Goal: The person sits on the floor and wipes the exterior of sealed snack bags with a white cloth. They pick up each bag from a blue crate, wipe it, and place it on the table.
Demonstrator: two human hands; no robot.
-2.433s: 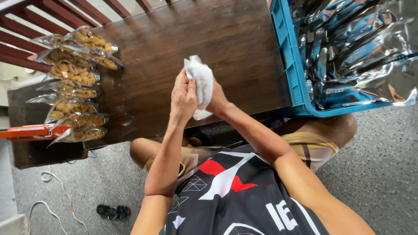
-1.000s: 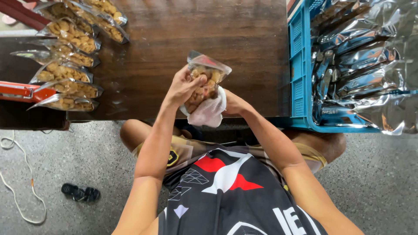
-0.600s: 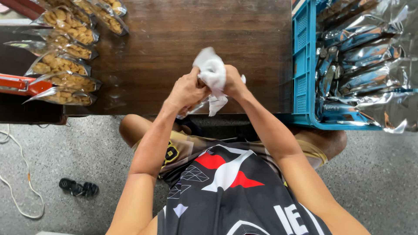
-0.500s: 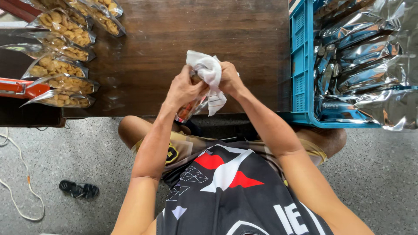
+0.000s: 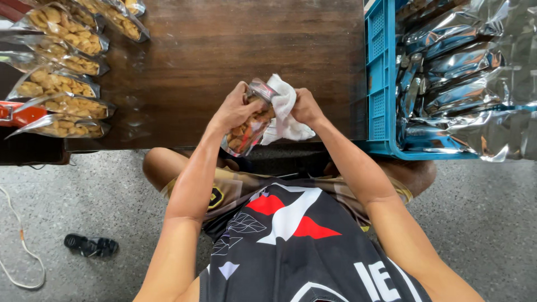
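Where cloth point(image 5: 285, 109) covered, pouch point(image 5: 249, 123) shows.

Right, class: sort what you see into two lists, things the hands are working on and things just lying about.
In hand:
left hand
right hand
clear snack pouch
white cloth

Lying about:
row of filled snack pouches
blue crate of silver foil pouches
wooden table
dark sandals on the floor
white cord

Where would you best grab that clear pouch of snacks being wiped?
Probably around its filled middle, from the left, as the left hand does now. The pouch tilts with its flat sealed top up toward the white cloth in the right hand, so that side stays free for wiping.
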